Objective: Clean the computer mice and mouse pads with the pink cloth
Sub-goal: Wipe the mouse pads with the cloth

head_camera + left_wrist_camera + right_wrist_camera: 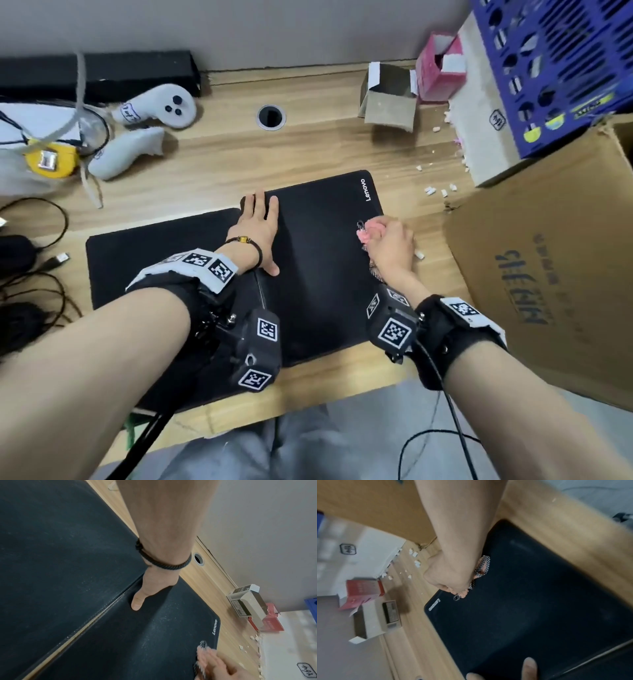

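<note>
— wooden desk (219, 154), grey wall behind. where's the lenovo pad (322, 267)?
— mid-desk, long axis running away from the person, logo at its far right corner.
— hands?
— left hand (255, 233) lies flat on its left edge; right hand (390, 245) fists the pink cloth (364, 233) at its right edge.

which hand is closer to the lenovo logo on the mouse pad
Right. The right hand, gripping the pink cloth, sits at the pad's right edge just below the Lenovo logo. The left hand presses flat across the pad, at its left edge.

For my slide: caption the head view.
Left hand flat on black Lenovo mouse pad; right hand wipes its edge with crumpled pink cloth.
</note>
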Available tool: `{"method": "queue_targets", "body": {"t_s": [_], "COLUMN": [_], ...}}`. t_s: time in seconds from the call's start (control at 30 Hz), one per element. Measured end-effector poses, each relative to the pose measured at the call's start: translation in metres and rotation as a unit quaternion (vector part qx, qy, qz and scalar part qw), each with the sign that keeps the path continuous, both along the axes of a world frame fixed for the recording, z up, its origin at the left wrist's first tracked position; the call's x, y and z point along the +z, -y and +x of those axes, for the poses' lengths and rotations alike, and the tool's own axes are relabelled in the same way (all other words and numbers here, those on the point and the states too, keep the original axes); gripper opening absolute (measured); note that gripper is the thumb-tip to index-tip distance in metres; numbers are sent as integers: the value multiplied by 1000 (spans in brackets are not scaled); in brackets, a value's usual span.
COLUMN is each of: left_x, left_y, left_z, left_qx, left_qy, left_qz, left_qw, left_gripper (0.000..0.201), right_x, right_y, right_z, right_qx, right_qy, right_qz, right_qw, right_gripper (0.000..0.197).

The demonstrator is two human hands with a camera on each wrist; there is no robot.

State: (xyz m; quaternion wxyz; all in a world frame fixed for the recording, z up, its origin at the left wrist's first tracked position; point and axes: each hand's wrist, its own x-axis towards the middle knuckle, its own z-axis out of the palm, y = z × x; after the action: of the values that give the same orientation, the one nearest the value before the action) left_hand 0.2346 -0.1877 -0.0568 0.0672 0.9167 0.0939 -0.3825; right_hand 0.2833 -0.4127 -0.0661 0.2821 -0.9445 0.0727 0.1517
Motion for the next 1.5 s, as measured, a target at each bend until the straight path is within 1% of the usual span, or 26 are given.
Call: {"method": "queue_targets", "body": {"t_s": [0.07, 0.17, 0.23, 0.33, 0.4, 0.43, 0.47, 0.5, 0.57, 0.6, 0.7, 0.8, 0.87, 1.03, 1.1, 1.17, 1.2, 1.23, 1.33, 1.4, 1.47, 1.5], "left_x": [-2, -1, 0, 6, 10, 10, 9, 7, 0, -2, -3, 0, 0, 0, 1, 1, 0, 0, 2, 9, 16, 20], "left_y": [-2, -1, 0, 7, 14, 19, 22, 26, 28, 26, 25, 33, 40, 41, 40, 38, 37, 36, 33, 33, 36, 37], "left_z": [-1, -10, -19, -30, -34, -36, -39, -43, -53, -60, -73, -75, -74, -73, -72, -71, -70, -69, -66, -62, -57, -55], "left_qx": [12, 40, 51, 42, 33, 29, 21, 10, -10, -12, -19, -27, -27, -39, -40, -42, -43, -44, -52, -67, -81, -88], "left_qy": [16, 41, 57, 87, 108, 107, 99, 83, 54, 48, 47, 46, 34, 17, 15, 20, 24, 28, 31, 25, 31, 42], "left_qz": [-29, -64, -75, -66, -54, -49, -47, -49, -61, -68, -71, -36, -30, -31, -31, -30, -28, -26, -10, 18, 42, 48], "left_qw": [999, 996, 994, 993, 992, 993, 994, 995, 997, 997, 996, 998, 999, 999, 999, 998, 998, 998, 998, 997, 995, 994], "left_gripper": [142, 134, 123, 99, 82, 79, 82, 91, 111, 114, 107, 98, 97, 95, 94, 95, 96, 97, 101, 103, 99, 95], "right_x": [2, 7, 4, -3, -2, -1, 1, 2, 1, 0, 1, 6, 11, 16, 18, 19, 19, 17, 9, 7, 7, 7], "right_y": [-3, 9, 21, 42, 49, 48, 42, 32, 3, -13, -42, -28, -5, 54, 57, 44, 33, 19, -34, -61, -64, -56], "right_z": [11, -4, -31, -81, -108, -119, -127, -135, -149, -159, -184, -188, -181, -152, -143, -139, -139, -139, -145, -154, -159, -159], "right_qx": [9, 13, -4, -26, -47, -55, -55, -46, -7, 20, 86, 98, 73, -59, -107, -139, -134, -112, 6, 74, 109, 105], "right_qy": [6, -10, -22, -23, -28, -32, -36, -41, -43, -46, -48, -59, -46, -36, -39, -45, -49, -53, -55, -57, -73, -79], "right_qz": [12, 28, 21, -38, -29, -23, -23, -27, -13, 4, 43, 46, 39, 8, 2, -4, -4, -2, 3, -5, 4, 11], "right_qw": [1000, 999, 1000, 999, 998, 998, 998, 998, 999, 999, 994, 992, 996, 998, 994, 989, 990, 992, 998, 996, 991, 991], "right_gripper": [16, 16, 17, 17, 18, 18, 18, 18, 18, 18, 19, 19, 21, 23, 23, 17, 15, 14, 16, 17, 16, 16]}}
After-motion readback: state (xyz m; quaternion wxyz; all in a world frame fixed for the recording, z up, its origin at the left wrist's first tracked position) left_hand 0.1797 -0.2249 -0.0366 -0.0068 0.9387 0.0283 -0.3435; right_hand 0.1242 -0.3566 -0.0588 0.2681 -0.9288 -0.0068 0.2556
